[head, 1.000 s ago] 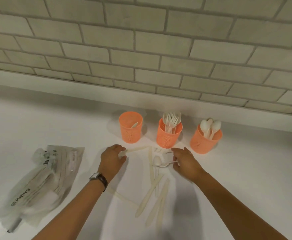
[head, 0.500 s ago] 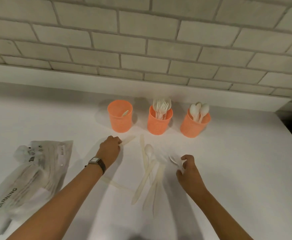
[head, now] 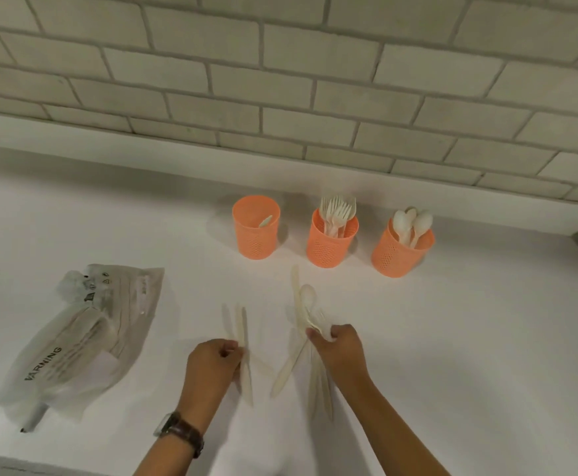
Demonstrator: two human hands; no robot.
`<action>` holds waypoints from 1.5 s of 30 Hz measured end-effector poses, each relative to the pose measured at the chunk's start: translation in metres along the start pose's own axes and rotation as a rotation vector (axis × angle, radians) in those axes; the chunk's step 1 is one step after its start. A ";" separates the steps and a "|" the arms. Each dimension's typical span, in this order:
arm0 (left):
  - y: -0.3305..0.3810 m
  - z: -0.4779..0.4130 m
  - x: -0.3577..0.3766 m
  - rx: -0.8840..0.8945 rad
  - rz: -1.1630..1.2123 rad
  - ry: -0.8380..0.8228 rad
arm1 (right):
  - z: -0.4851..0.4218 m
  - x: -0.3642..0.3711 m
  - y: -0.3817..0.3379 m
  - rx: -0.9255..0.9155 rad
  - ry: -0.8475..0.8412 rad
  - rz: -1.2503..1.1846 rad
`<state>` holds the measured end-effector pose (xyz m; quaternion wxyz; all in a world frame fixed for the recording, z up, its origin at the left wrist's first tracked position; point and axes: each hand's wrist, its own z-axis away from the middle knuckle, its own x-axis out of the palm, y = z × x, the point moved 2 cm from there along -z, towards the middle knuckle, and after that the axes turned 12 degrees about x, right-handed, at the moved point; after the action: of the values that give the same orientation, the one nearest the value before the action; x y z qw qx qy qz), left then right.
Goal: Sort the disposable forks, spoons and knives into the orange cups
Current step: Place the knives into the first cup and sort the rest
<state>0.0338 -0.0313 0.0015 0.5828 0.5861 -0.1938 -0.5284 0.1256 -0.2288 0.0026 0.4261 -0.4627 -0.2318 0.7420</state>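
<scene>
Three orange cups stand in a row near the wall. The left cup [head: 256,231] holds one knife, the middle cup [head: 331,242] holds several forks, and the right cup [head: 401,250] holds several spoons. My left hand [head: 212,364] grips a cream knife [head: 243,338] that points away from me. My right hand [head: 339,348] pinches a white fork [head: 318,321] just above the counter. Under and beside it lie a spoon [head: 307,297] and several loose knives [head: 289,367].
A crumpled clear plastic bag [head: 81,334] with printed warning text lies on the white counter [head: 469,338] to the left. A tiled wall rises behind the cups. The counter's right end shows at the far right.
My left hand has drawn back toward me with the knife in its grip. My right hand has picked the fork off the counter and now holds it over the loose pile.
</scene>
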 end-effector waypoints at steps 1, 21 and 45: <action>0.005 -0.003 0.005 -0.006 0.066 0.025 | -0.002 0.004 -0.006 -0.012 0.001 -0.002; 0.036 -0.048 0.056 -0.119 0.376 -0.176 | -0.018 0.042 -0.037 -0.062 -0.008 0.332; 0.054 -0.043 0.071 0.522 -0.473 -0.374 | 0.014 -0.099 -0.038 -0.022 -0.337 -0.735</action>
<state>0.1177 -0.0842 0.0114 0.2312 0.6367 -0.2838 -0.6787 0.1498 -0.2923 0.0855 0.6141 -0.2253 -0.4566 0.6030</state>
